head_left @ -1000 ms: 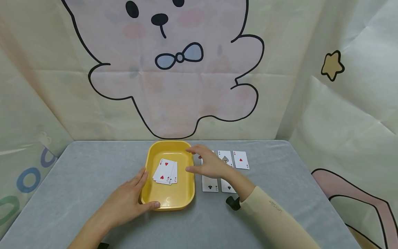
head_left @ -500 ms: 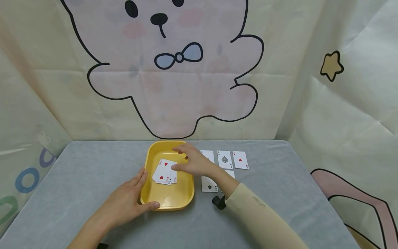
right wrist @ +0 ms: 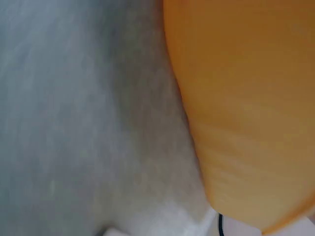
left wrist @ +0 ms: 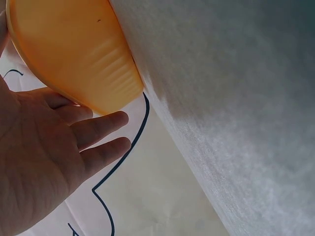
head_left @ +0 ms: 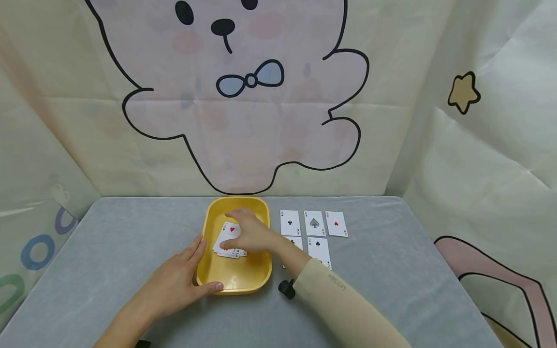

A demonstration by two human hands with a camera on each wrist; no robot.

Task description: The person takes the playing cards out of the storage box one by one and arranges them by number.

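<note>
A yellow plastic tray [head_left: 235, 282] rests on the table, with a small overlapping pile of playing cards [head_left: 225, 234] inside; a two of hearts lies on top. My left hand [head_left: 176, 278] lies along the tray's left side, thumb at the near left corner of the rim. In the left wrist view its fingers [left wrist: 101, 130] are extended beside the tray wall [left wrist: 78, 54]. Above the pile, my right hand [head_left: 252, 234] has its thumb and fingers spread apart, thumb overlapping the cards. The right wrist view shows only the tray's outer wall [right wrist: 246, 113], not that hand's fingers.
Right of the tray, several playing cards lie face up in two rows: an ace of clubs [head_left: 289, 223], an ace of spades [head_left: 314, 223] and an ace of hearts [head_left: 337, 224] behind, a two of spades [head_left: 319, 249] in front. Printed cloth [head_left: 391, 121] hangs behind the table [head_left: 378, 299].
My right hand has moved left from the tray's right rim to over the card pile, uncovering cards on the table. The left hand and tray have stayed put.
</note>
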